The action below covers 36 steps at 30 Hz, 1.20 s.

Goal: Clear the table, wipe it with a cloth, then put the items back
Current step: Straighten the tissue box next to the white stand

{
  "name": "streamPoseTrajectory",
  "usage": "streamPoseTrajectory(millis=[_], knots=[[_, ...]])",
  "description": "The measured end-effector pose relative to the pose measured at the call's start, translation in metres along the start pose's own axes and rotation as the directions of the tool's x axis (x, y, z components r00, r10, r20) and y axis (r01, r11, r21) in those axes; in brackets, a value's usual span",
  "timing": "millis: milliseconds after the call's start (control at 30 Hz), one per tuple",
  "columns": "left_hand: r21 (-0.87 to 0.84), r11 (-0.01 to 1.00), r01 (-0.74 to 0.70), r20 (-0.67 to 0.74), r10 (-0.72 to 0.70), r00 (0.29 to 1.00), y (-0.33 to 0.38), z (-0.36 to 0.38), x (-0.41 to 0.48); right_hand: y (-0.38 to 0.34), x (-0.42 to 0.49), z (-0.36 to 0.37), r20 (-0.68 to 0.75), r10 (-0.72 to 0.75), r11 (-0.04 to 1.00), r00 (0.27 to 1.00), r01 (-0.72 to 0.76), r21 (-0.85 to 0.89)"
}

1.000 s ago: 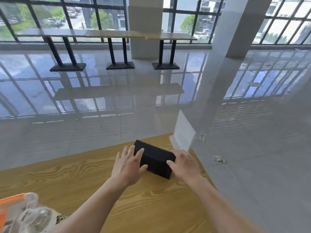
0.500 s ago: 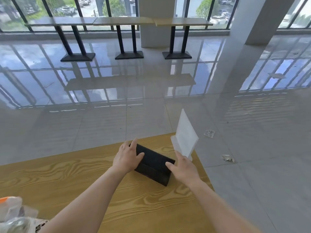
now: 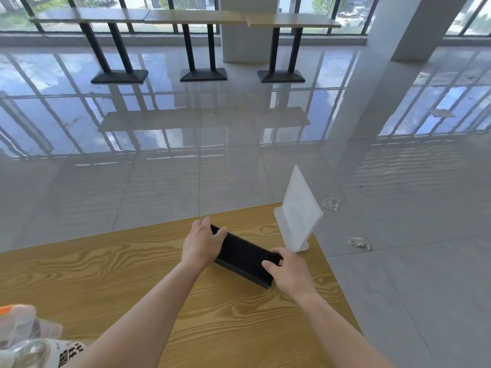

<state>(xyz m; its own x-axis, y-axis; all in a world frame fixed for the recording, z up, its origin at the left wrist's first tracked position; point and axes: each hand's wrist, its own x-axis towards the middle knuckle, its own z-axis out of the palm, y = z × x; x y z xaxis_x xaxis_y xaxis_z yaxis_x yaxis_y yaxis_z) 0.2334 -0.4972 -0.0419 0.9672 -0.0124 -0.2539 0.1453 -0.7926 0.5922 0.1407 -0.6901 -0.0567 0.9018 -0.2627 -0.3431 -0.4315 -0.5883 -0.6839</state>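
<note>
- Shiny grey tiled floor (image 3: 212, 155) fills most of the view, with window reflections all over it, and a row of high tables (image 3: 196, 15) on black legs stands along the glass at the back.
- A big pale pillar (image 3: 393, 27) stands off to the right.
- Closer in there's a wood-grain tabletop (image 3: 132, 274), and its far right corner is in view.
- A long black box (image 3: 244, 254) lies diagonally near that corner. Can't really tell if it's flat on the wood or tipped up a bit.
- The left hand (image 3: 203, 244) grips the far left end of the box, fingers curled over the far edge and thumb on the near side.
- The right hand (image 3: 291, 270) holds the near right end, thumb lying across the top and the other fingers wrapped round the end.
- So both hands are grasping the box, one at each end.
- A white sign stand (image 3: 299, 211) stands upright right at the corner, just beside the box and not touching the right hand.
- Some clear plastic bags (image 3: 24, 338) with an orange bit are bunched up at the bottom left edge.
- Two small crumpled wrappers lie on the floor past the corner, one (image 3: 331, 203) further out and one (image 3: 359, 242) nearer.
</note>
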Motion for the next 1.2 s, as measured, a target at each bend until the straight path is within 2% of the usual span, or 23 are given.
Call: streamPoseTrajectory(millis=[200, 367, 633, 733, 800, 933, 1033, 1200], knots=[[-0.247, 0.967, 0.058, -0.107, -0.087, 0.99, -0.035, 0.009, -0.04, 0.023, -0.041, 0.028, -0.138, -0.092, 0.994, 0.986, 0.099, 0.045], [-0.372, 0.923, 0.099, -0.162, -0.169, 0.972, -0.073, 0.025, -0.072, 0.042, -0.064, 0.048, -0.172, -0.147, 0.988, 0.974, 0.154, 0.031], [-0.392, 0.907, 0.154, -0.017, -0.175, 0.984, -0.1, 0.054, -0.101, 0.063, -0.063, 0.051, -0.14, -0.112, 0.994, 0.984, 0.109, -0.024], [-0.424, 0.891, 0.16, -0.007, -0.18, 0.984, -0.101, 0.051, -0.102, 0.071, -0.06, 0.046, -0.111, -0.095, 0.99, 0.989, 0.106, 0.095], [-0.449, 0.87, 0.204, 0.026, -0.216, 0.976, -0.103, 0.047, -0.099, 0.073, -0.056, 0.039, -0.111, -0.033, 0.984, 0.993, 0.051, 0.169], [-0.404, 0.873, 0.272, 0.124, -0.242, 0.962, -0.105, 0.042, -0.09, 0.068, -0.048, 0.03, 0.003, 0.072, 0.988, 0.997, -0.071, 0.139], [-0.371, 0.895, 0.247, 0.123, -0.216, 0.969, -0.102, 0.046, -0.091, 0.064, -0.047, 0.034, 0.087, 0.094, 0.992, 0.992, -0.101, 0.079], [-0.391, 0.885, 0.255, 0.12, -0.225, 0.967, -0.098, 0.054, -0.096, 0.061, -0.034, 0.026, 0.034, 0.087, 0.993, 0.996, -0.089, 0.081]])
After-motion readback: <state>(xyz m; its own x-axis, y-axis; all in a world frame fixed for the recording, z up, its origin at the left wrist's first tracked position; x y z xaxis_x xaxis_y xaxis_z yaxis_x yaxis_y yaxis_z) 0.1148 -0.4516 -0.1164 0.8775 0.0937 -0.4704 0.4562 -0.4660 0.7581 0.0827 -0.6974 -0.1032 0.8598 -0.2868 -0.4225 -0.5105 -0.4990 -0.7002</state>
